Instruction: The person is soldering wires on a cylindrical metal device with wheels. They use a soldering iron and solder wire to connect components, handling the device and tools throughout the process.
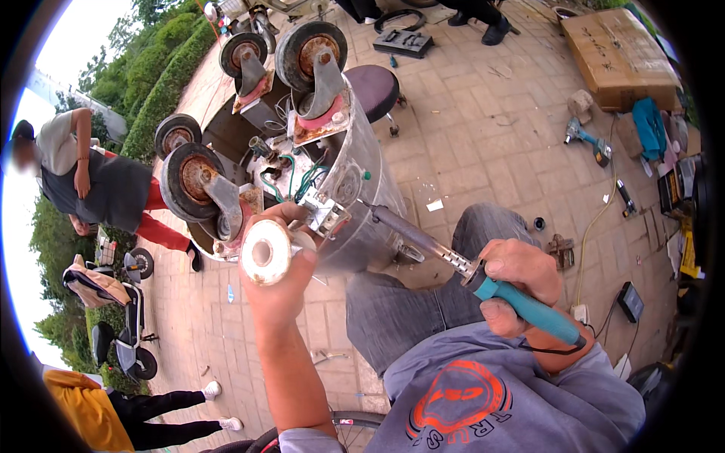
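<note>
My left hand (281, 291) is wrapped round a white spool (281, 253) with a hole in its middle, which looks like a solder spool. Its fingertips reach a small white-and-metal block (326, 214) with terminals, at the rim of a round metal machine body (361, 162); whether they grip the block, I cannot tell. My right hand (522, 278) is closed on the teal handle of a soldering iron (445, 257). The iron's shaft slants up and left, its tip close to the block. Green wires (306, 180) run inside the open machine body.
Rusty casters (195, 181) stick up from the machine. A round stool (373, 90) stands behind it. To the right lie a cordless drill (587, 142), a cardboard box (619, 57) and a yellow cord (587, 241). A person (91, 170) stands at left, near parked scooters (128, 325).
</note>
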{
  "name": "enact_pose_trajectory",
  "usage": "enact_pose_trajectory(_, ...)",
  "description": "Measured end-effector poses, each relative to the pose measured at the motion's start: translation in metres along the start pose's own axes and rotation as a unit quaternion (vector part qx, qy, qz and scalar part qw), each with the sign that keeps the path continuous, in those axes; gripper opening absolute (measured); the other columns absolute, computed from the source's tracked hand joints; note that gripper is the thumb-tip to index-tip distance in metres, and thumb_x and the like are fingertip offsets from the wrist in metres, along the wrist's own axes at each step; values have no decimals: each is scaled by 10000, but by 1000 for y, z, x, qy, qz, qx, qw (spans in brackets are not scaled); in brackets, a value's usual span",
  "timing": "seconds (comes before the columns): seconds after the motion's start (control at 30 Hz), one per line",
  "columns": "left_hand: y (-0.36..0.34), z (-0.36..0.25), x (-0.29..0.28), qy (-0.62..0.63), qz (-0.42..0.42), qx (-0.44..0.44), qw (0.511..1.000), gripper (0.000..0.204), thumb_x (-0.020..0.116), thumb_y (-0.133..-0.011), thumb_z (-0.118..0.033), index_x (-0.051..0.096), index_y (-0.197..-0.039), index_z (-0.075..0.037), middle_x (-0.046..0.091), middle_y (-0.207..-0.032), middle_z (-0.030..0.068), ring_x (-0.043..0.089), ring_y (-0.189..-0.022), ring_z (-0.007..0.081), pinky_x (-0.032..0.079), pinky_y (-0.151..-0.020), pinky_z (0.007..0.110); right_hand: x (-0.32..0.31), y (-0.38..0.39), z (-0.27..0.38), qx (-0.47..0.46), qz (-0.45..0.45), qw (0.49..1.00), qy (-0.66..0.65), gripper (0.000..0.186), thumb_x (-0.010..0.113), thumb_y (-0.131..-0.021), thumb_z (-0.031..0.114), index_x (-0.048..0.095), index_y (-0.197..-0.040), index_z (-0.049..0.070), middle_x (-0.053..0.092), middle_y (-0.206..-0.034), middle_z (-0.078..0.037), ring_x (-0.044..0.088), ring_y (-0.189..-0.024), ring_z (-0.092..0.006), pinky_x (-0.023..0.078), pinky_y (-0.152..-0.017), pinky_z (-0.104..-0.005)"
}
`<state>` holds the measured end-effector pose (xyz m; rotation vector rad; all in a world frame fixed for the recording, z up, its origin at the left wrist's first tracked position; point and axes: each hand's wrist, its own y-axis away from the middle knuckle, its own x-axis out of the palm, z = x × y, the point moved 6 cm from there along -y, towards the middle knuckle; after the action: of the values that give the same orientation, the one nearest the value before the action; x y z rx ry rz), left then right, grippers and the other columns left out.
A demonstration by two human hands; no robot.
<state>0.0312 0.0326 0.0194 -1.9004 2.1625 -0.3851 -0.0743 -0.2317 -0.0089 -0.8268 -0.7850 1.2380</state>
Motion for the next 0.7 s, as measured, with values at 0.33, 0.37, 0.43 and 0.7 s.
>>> enact_pose_trajectory(0.33,0,-4,-1,-2,-5,2,1000,363,691,-726,-5,535,-1054,-13,582,-1161,132,596,-923,153,539,-793,324,13,-6,5,8,54,998,32,509,760,-572,-21,674,-1064,72,587,-751,-70,551,-563,-170,449,-469,-280)
enact_pose_trajectory(0.37,0,-3,-1,-6,-4,2,1000,364,692,-727,-6,535,-1055,-13,583,-1161,133,596,-926,154,539,-795,324,13,-6,5,8,53,998,34,512,762,-567,-21,678,-1063,75,584,-749,-68,550,-563,-170,449,-469,-279)
enact_pose_trajectory(0.43,0,-3,-2,-14,-2,3,1000,365,695,-730,-8,536,-1058,-13,586,-1160,135,597,-932,158,538,-799,324,14,-6,6,7,60,997,40,515,766,-563,-20,683,-1061,83,584,-758,-67,549,-563,-172,449,-471,-280)
enact_pose_trajectory(0.7,0,-4,-1,-28,4,19,999,376,714,-744,-25,540,-1077,-10,591,-1159,142,601,-935,168,538,-809,328,17,-7,7,2,88,994,60,524,789,-552,-9,699,-1050,128,566,-795,-57,531,-551,-178,451,-486,-285)
